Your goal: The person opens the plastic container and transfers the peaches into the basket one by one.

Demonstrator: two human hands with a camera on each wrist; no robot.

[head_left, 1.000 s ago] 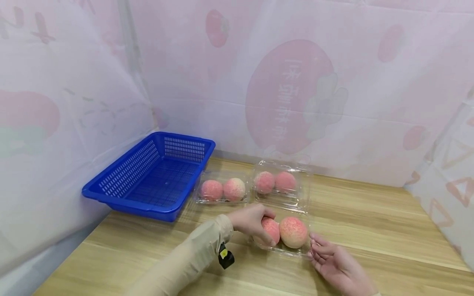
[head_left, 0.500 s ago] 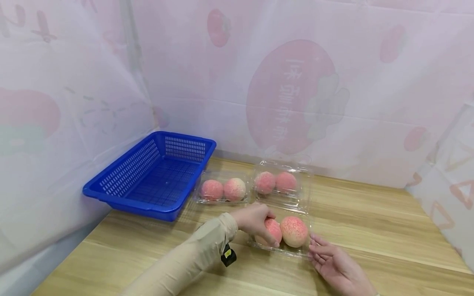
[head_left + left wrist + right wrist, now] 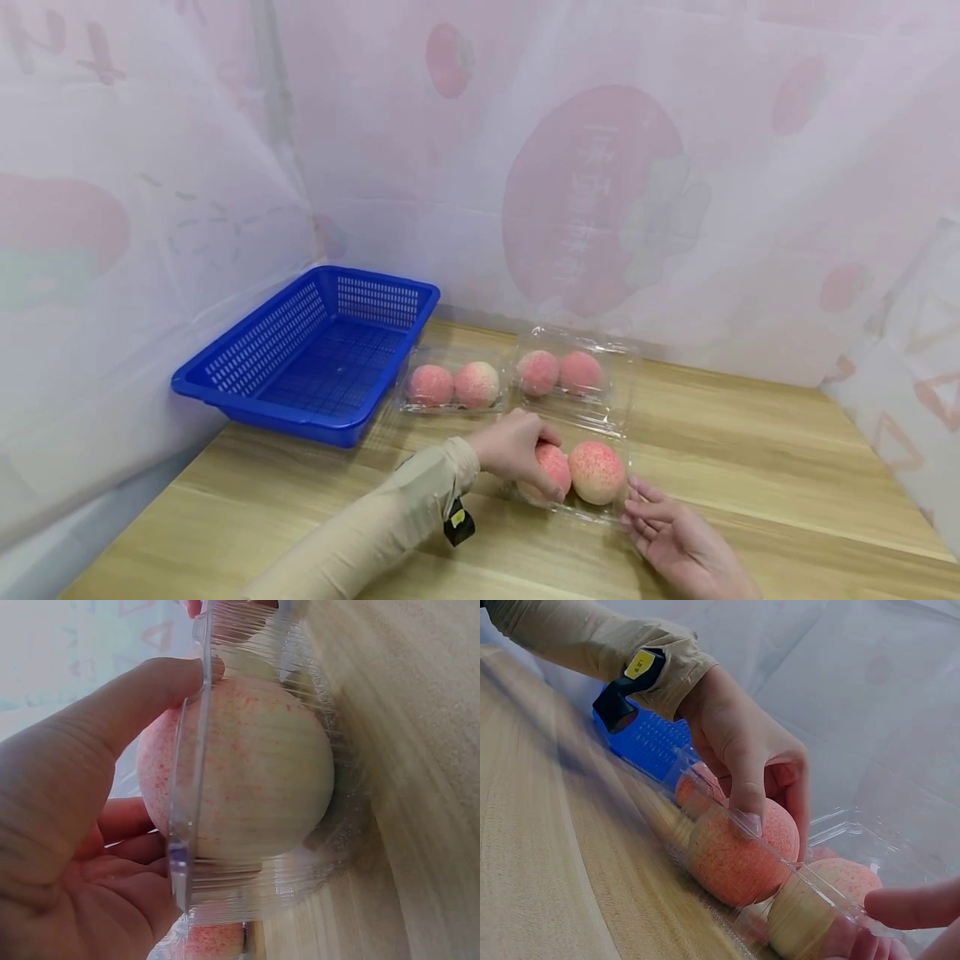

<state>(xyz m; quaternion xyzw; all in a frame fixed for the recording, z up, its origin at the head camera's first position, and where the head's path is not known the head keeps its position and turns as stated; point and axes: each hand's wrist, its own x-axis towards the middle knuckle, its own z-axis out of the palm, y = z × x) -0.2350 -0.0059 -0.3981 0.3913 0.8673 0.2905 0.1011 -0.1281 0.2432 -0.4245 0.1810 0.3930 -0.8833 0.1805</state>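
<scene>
My left hand (image 3: 517,454) grips a pink peach (image 3: 552,473) in the front clear plastic box (image 3: 566,510). In the right wrist view its thumb and fingers lie on opposite sides of that peach (image 3: 742,851). A second, paler peach (image 3: 597,472) sits beside it on the right. At the box's right end, my right hand (image 3: 678,537) pinches the rim, its thumb on the rim and fingers lower on the outside wall. Through the plastic wall the left wrist view shows the gripped peach (image 3: 255,772) low in the box.
Behind lie two more pairs of peaches in clear plastic, a left box (image 3: 453,408) and a right one (image 3: 558,400). Whether the right plastic joins the front box is unclear. A blue basket (image 3: 300,429) stands left on the wooden table (image 3: 750,433). Printed sheets (image 3: 420,158) wall the back and sides.
My left hand and the gripped peach have shifted slightly right, toward the paler peach, since the earliest frame. The right hand keeps its place at the box's rim.
</scene>
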